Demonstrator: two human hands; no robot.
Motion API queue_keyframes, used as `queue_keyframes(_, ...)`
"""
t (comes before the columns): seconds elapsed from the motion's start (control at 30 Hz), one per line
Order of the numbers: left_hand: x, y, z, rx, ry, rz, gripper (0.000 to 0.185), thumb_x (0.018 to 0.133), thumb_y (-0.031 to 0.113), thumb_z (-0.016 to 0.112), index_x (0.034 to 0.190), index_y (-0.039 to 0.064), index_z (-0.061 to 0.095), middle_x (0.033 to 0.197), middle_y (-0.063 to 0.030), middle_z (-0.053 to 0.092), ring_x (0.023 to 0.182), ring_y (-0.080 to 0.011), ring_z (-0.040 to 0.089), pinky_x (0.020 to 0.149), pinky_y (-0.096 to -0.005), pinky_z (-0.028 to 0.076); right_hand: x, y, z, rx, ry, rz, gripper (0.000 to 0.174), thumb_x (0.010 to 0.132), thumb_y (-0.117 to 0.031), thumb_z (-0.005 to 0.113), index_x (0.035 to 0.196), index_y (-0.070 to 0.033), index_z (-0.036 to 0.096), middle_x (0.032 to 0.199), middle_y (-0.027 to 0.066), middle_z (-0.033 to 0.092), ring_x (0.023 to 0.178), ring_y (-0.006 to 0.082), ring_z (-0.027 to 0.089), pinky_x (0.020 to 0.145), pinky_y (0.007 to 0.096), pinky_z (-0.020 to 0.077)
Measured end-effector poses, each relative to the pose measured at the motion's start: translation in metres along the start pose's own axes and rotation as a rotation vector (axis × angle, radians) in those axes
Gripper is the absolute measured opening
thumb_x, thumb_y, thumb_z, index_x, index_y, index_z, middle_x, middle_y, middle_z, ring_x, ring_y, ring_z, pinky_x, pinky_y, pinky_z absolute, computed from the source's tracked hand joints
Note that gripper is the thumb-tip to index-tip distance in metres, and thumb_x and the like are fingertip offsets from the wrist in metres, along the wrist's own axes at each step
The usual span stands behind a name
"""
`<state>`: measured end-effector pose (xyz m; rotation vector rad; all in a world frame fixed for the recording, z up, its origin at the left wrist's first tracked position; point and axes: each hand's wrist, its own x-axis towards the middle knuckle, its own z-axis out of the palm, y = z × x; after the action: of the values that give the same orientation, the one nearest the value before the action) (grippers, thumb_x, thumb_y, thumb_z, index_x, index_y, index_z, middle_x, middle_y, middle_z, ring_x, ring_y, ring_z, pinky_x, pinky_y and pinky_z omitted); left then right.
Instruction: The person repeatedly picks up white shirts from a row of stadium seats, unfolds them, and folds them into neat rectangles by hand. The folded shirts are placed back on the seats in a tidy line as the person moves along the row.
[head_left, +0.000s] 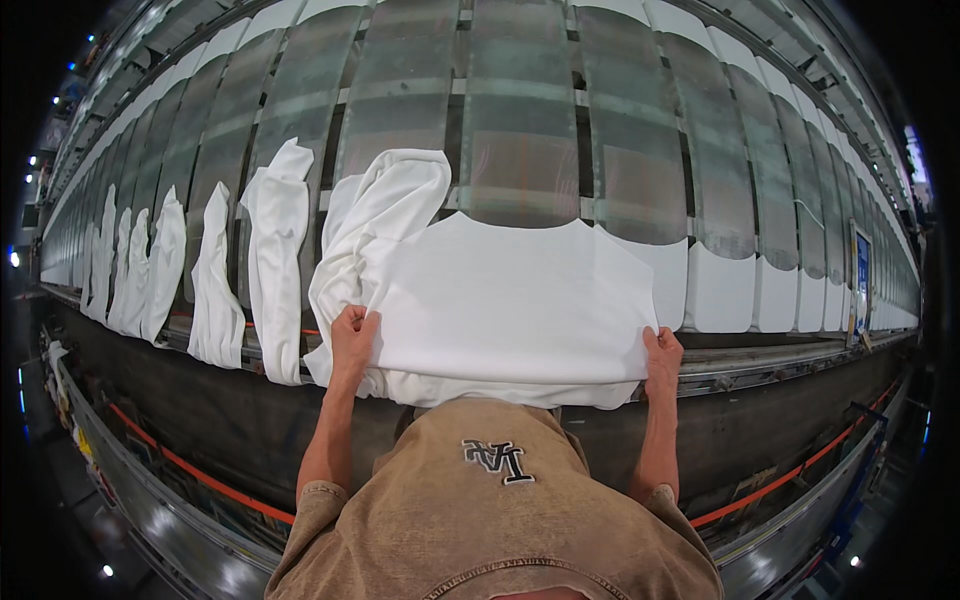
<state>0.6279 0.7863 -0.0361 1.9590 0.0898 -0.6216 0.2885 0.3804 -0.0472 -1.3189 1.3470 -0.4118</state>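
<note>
A white fabric garment panel (510, 300) lies spread over the near ends of the flat boards, its curved neckline facing away from me. My left hand (355, 341) pinches its left edge between thumb and fingers. On the opposite edge, my right hand (662, 358) grips the fabric in the same way. Bunched white cloth (382, 195) is heaped beside the panel, above my left hand. More white fabric (510, 391) hangs in folds below the panel's near edge, close to my body. What lies under the panel is hidden.
A long row of greenish-grey boards (521, 112) with white ends (721, 292) runs left to right. Several folded white cloth pieces (281, 262) lie across boards on the left. A metal rail (780, 362) edges the row. At the right stands a framed blue panel (862, 281).
</note>
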Motion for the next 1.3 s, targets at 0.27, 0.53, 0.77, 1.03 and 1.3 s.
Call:
queue_keyframes(0.27,-0.003,0.0,0.0,0.025,0.002,-0.001,0.017,0.093,0.016,0.07,0.095,0.0,0.064,0.075,0.0014,0.062,0.066,-0.0048,0.05,0.059,-0.0238,0.041,0.001,0.002,-0.008,-0.03,-0.052,0.0,0.017,0.098,-0.017,0.072,0.088,-0.005,0.063,0.074,-0.0077,0.055,0.067,0.0019,0.044,0.061,0.0224,0.0354)
queue_keyframes(0.53,-0.002,-0.001,0.0,0.022,0.006,0.004,0.016,0.093,0.015,0.07,0.094,0.0,0.064,0.075,0.0015,0.062,0.066,-0.0045,0.051,0.06,-0.0234,0.041,0.004,0.006,-0.01,-0.05,-0.074,0.014,0.017,0.098,-0.018,0.073,0.091,-0.005,0.064,0.078,-0.0059,0.061,0.07,0.0029,0.05,0.064,0.0228,0.0399)
queue_keyframes(0.77,-0.001,-0.005,0.001,0.034,0.0,0.015,0.015,0.093,0.014,0.07,0.094,0.0,0.064,0.075,0.0019,0.063,0.065,-0.0041,0.051,0.059,-0.023,0.041,0.002,0.005,-0.005,-0.025,-0.033,0.014,0.021,0.097,-0.017,0.072,0.083,-0.006,0.062,0.071,-0.0101,0.047,0.065,0.0015,0.037,0.057,0.0227,0.0301)
queue_keyframes(1.03,0.0,-0.008,0.001,0.043,0.001,0.03,0.015,0.093,0.014,0.07,0.094,0.0,0.064,0.074,0.0022,0.062,0.065,-0.0038,0.051,0.059,-0.0226,0.041,0.004,0.008,-0.005,-0.023,-0.032,0.021,0.019,0.097,-0.017,0.073,0.086,-0.005,0.064,0.071,-0.01,0.049,0.065,0.0014,0.038,0.058,0.0227,0.0303)
queue_keyframes(1.3,0.001,-0.011,0.001,0.037,-0.008,0.02,0.015,0.092,0.014,0.07,0.093,0.0,0.064,0.074,0.0024,0.062,0.064,-0.0038,0.05,0.059,-0.0225,0.04,0.007,0.013,-0.012,-0.058,-0.095,0.042,0.017,0.099,-0.018,0.072,0.092,-0.005,0.064,0.079,-0.0046,0.063,0.071,0.003,0.051,0.066,0.0229,0.042)
